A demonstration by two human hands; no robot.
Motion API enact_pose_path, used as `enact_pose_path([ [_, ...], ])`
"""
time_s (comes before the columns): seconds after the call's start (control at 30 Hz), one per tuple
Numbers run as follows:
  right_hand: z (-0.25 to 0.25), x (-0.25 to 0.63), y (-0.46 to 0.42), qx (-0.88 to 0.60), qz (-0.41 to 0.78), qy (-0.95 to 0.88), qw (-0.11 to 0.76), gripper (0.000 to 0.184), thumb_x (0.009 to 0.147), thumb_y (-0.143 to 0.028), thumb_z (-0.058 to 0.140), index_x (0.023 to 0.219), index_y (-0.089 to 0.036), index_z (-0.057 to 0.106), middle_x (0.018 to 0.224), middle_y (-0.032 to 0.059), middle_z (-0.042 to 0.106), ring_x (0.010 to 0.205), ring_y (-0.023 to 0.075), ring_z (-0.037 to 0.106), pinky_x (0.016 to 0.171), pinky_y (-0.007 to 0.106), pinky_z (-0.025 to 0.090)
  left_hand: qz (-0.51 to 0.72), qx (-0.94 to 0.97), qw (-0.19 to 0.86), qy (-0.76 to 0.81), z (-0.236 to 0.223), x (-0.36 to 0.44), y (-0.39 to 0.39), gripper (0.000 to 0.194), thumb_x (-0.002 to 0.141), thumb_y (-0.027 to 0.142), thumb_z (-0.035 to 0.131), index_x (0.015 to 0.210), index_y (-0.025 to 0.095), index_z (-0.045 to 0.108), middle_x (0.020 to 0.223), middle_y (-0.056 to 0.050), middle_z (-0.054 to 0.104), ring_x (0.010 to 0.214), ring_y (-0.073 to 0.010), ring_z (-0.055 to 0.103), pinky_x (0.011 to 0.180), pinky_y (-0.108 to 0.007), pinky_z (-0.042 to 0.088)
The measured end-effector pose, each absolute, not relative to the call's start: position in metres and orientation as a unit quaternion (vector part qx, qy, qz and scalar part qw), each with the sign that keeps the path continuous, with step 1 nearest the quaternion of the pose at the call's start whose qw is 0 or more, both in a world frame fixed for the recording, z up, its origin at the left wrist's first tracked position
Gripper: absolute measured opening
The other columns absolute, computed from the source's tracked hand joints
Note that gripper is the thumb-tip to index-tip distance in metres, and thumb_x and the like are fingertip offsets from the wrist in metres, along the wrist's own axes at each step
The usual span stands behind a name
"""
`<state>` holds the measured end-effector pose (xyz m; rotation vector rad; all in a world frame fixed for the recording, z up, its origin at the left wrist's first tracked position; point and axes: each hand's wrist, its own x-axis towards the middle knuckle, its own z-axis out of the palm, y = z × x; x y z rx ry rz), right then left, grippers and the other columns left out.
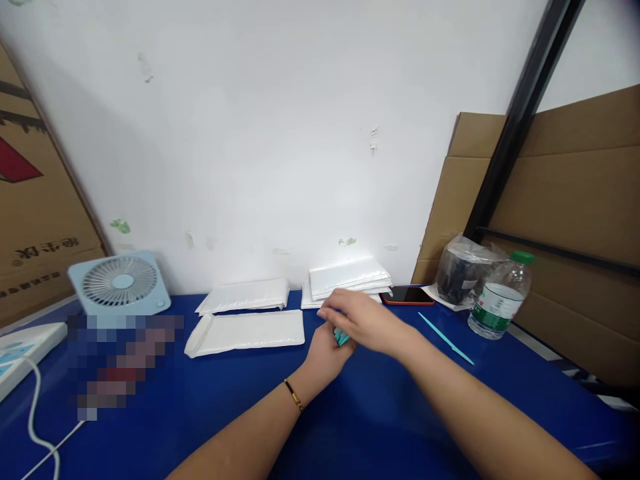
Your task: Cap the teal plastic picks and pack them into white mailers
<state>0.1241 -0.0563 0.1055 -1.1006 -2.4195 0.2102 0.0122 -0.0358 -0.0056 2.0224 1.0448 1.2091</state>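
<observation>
My left hand is closed around a small teal plastic thing; most of it is hidden by my fingers. Over it bends my right hand, its fingers curled and touching the left hand near the thumb. What those fingertips hold, if anything, is hidden. To the right of my hands a thin teal stick of similar colour lies slanted on the blue table. Left of my hands lies a flat white padded packet, and a stack of white packets sits just behind them.
More white packets lie at the back. A phone, a bagged dark object and a water bottle stand or lie at right. A light-blue fan and a power strip with cords are at left, near a blurred-out patch.
</observation>
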Motion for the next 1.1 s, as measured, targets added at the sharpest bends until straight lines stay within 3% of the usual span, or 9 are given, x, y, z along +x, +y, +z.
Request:
enact_pose_path([
  [0.17,0.078,0.129,-0.058,-0.423,0.099,-0.876,0.21,0.037,0.093,-0.036,0.03,0.094,-0.017,0.062,0.093,0.0081,0.062,0.086,0.0176,0.056,0.076,0.029,0.041,0.318,0.814,0.199,0.444,-0.011,0.0,-0.029,0.015,0.074,0.028,0.054,0.084,0.016,0.056,0.082,-0.004,0.066,0.073,-0.0171,0.061,0.059,-0.024,0.045],
  [0.27,0.074,0.152,-0.053,-0.468,0.163,-0.854,0.16,0.047,0.079,-0.052,0.051,0.111,-0.018,0.057,0.102,0.0086,0.062,0.091,0.022,0.057,0.075,0.03,0.043,0.187,0.86,0.049,0.473,-0.001,-0.005,-0.034,0.021,0.077,0.029,0.052,0.095,0.019,0.053,0.081,-0.004,0.066,0.073,-0.02,0.062,0.062,-0.027,0.045],
  [0.37,0.064,0.163,-0.047,-0.475,0.313,-0.822,0.029,0.05,0.062,-0.052,0.067,0.095,-0.014,0.062,0.082,0.0051,0.065,0.073,0.0191,0.061,0.061,0.025,0.045,0.112,0.89,-0.092,0.432,0.012,-0.003,-0.044,0.018,0.083,0.025,0.044,0.099,0.017,0.049,0.076,-0.007,0.065,0.071,-0.0216,0.062,0.063,-0.031,0.045],
  [0.47,0.049,0.16,-0.049,-0.462,0.436,-0.769,-0.072,0.029,0.066,-0.039,0.064,0.082,-0.014,0.062,0.067,0.0017,0.062,0.056,0.0131,0.059,0.048,0.02,0.042,0.091,0.913,-0.151,0.368,0.02,0.003,-0.056,0.018,0.087,0.022,0.038,0.1,0.016,0.048,0.073,-0.008,0.064,0.07,-0.0223,0.062,0.064,-0.032,0.044],
  [0.67,0.046,0.153,-0.081,-0.526,-0.049,-0.849,0.008,0.022,0.071,-0.016,0.057,0.092,-0.015,0.058,0.084,0.0101,0.065,0.075,0.0221,0.062,0.062,0.027,0.043,0.059,0.871,-0.053,0.485,0.032,0.001,-0.071,0.023,0.073,0.029,0.053,0.093,0.019,0.056,0.078,-0.006,0.065,0.07,-0.0221,0.063,0.058,-0.029,0.045],
  [0.77,0.053,0.158,-0.093,-0.512,-0.111,-0.852,0.003,0.021,0.076,-0.018,0.052,0.097,-0.017,0.056,0.09,0.0115,0.065,0.081,0.0241,0.062,0.067,0.03,0.043,0.021,0.883,0.004,0.469,0.039,-0.001,-0.074,0.019,0.071,0.035,0.054,0.08,0.02,0.06,0.076,-0.005,0.065,0.067,-0.0199,0.062,0.055,-0.026,0.044],
  [0.83,0.055,0.161,-0.095,-0.537,-0.029,-0.843,0.002,0.026,0.071,-0.025,0.06,0.096,-0.018,0.057,0.089,0.0097,0.066,0.081,0.0249,0.062,0.067,0.031,0.044,0.03,0.894,-0.043,0.444,0.041,0.0,-0.079,0.016,0.074,0.031,0.051,0.082,0.019,0.059,0.073,-0.005,0.065,0.064,-0.0199,0.062,0.055,-0.027,0.044],
  [1.0,0.049,0.163,-0.098,-0.447,0.514,-0.73,-0.051,0.027,0.069,-0.037,0.061,0.082,-0.012,0.06,0.083,0.0074,0.067,0.073,0.0195,0.065,0.062,0.026,0.049,0.076,0.931,-0.193,0.301,0.043,0.001,-0.096,0.016,0.085,0.02,0.04,0.084,0.017,0.056,0.071,-0.007,0.064,0.068,-0.0207,0.061,0.06,-0.031,0.044],
  [1.1,0.045,0.16,-0.108,-0.504,0.422,-0.752,-0.041,0.02,0.072,-0.029,0.059,0.083,-0.012,0.06,0.08,0.0085,0.068,0.067,0.0197,0.066,0.059,0.027,0.05,0.054,0.93,-0.173,0.319,0.044,-0.003,-0.1,0.012,0.082,0.023,0.046,0.085,0.017,0.055,0.071,-0.006,0.064,0.065,-0.0211,0.061,0.057,-0.03,0.044],
])
